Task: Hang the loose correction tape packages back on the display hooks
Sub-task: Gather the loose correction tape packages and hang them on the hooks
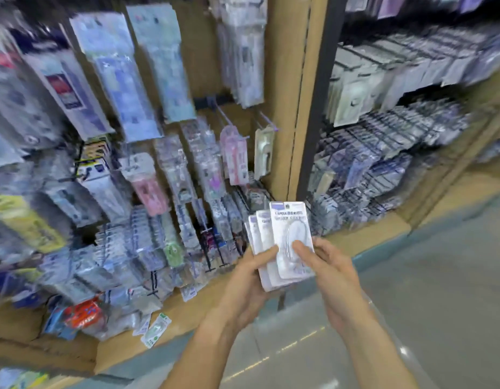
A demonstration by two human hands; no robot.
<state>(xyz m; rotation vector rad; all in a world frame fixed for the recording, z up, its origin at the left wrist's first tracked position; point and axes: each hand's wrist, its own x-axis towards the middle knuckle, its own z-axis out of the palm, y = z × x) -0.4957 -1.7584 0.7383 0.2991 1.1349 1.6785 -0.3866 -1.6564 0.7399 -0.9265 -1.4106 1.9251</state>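
Off to the far left of the fingers, the display wall (pixel 187 66) is crowded with hanging blister packs, badly blurred, and down low a couple of loose packs (pixel 153 329) lie on the bottom shelf edge. Up and left of the fingers, two purple-tipped hooks (pixel 226 116) jut out nearly bare, each with only a pack or so, so these look like likely targets. Now the left hand (pixel 243 279): it cradles a fanned stack of white correction tape packages (pixel 282 242) from below, thumb pressed on the front, fingers curled behind. Just right, the right hand (pixel 324 265) pinches the front package, thumb on its clear bubble. These look light, with stiff card backs and slick plastic fronts, so they probably slide against each other easily. The best hold is likely low on the card edges, leaving the top free, since the hang hole should sit there; I cannot make it out. Farther right, more stocked shelves (pixel 397 164) run away into blur.
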